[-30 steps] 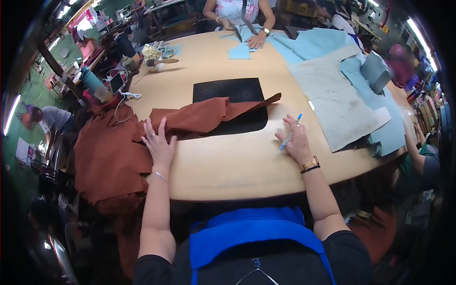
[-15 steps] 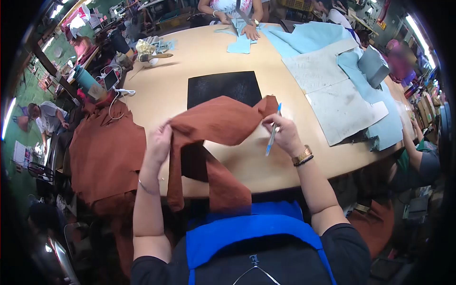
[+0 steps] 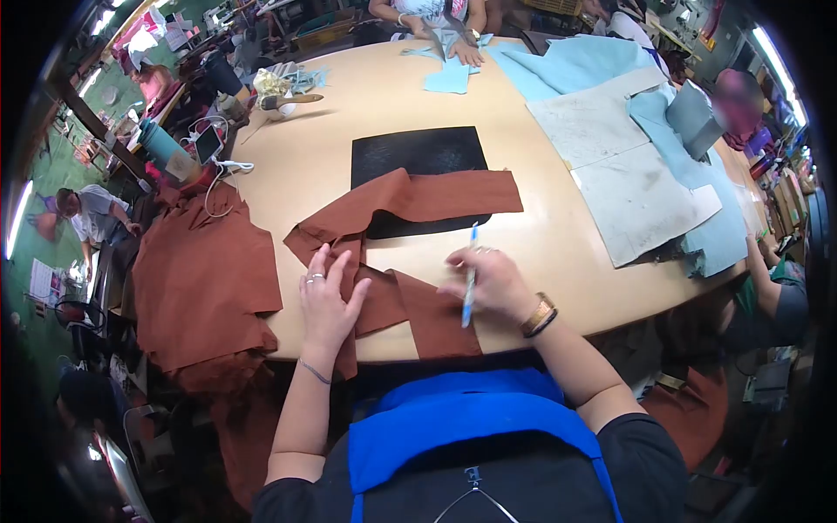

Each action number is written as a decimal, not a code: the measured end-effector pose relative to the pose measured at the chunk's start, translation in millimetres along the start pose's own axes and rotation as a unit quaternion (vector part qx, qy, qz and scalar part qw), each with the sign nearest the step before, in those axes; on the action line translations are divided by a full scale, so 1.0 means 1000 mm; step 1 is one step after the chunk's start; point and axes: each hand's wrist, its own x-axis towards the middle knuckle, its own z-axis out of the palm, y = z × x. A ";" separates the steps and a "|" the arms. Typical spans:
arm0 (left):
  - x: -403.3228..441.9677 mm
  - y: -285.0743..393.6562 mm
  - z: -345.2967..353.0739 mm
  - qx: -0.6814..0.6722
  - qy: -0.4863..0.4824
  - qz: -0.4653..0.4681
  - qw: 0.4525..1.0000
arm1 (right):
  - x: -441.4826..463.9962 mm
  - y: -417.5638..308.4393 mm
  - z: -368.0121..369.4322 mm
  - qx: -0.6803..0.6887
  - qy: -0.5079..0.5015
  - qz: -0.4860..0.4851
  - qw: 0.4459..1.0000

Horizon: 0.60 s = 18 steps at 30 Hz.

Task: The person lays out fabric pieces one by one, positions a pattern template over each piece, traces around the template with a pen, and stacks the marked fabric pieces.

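A rust-brown piece of leather (image 3: 436, 193), cut in a strip-like shape with a bend, lies folded on the table in front of me. Its upper arm covers part of a black mat (image 3: 418, 150). My left hand (image 3: 330, 292) rests on the leather's left side, fingers spread. Over the lower arm of the leather hovers my right hand (image 3: 495, 281), closed around a blue-and-white pen (image 3: 470, 292) that points away from me. Whether the right fingertips touch the leather I cannot tell.
More rust-brown leather (image 3: 205, 279) hangs over the table's left edge. Grey pattern sheets (image 3: 623, 183) and light-blue leather (image 3: 575, 65) lie on the right. A brush (image 3: 296, 99) is at the far left. Across the table (image 3: 558, 305), another person's hand (image 3: 466, 52) rests by blue pieces.
The brown leather has come down from the air onto the table and mat. My left hand has let go of its raised edge and lies on it; my right hand released it, keeping the pen.
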 end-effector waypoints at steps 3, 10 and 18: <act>-0.001 0.008 0.002 -0.006 -0.034 0.062 0.997 | -0.007 -0.021 0.022 -0.102 -0.023 -0.065 0.992; 0.001 0.011 0.002 0.000 -0.126 0.030 0.992 | 0.010 0.022 -0.073 -0.206 0.155 0.042 0.965; -0.002 0.003 0.016 -0.075 -0.126 -0.006 0.989 | -0.011 0.004 -0.084 -0.137 0.170 0.026 0.976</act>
